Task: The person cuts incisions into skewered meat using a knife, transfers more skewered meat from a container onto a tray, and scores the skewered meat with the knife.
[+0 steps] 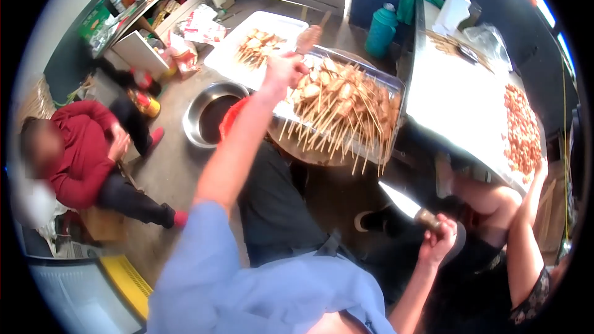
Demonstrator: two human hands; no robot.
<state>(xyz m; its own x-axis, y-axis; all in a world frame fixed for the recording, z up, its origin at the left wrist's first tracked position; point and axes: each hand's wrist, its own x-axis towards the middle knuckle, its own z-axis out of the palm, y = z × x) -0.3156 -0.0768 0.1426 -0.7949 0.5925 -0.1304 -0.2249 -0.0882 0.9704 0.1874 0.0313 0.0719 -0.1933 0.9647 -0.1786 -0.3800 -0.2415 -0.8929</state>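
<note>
My left hand (286, 74) is closed, raised over the near edge of a metal tray (401, 89). A meat skewer (308, 39) sticks up from it, with a bit of bare stick at the top. A large heap of skewers (346, 96) fills the tray, their sticks pointing mostly towards me. Beside it, a white tray (226, 55) holds a smaller pile of skewers (257, 48). Low on the right, my right hand (438, 238) grips the wooden handle of a knife (401, 201), its broad blade pointing up and left, apart from the trays.
A steel basin (193, 117) stands left of my arm, near something red (232, 117). To the right is a white table (455, 102) with small reddish-brown pieces (521, 127); another person's arm (526, 235) reaches there. A person in red (83, 142) sits left. A teal bottle (382, 31) stands behind.
</note>
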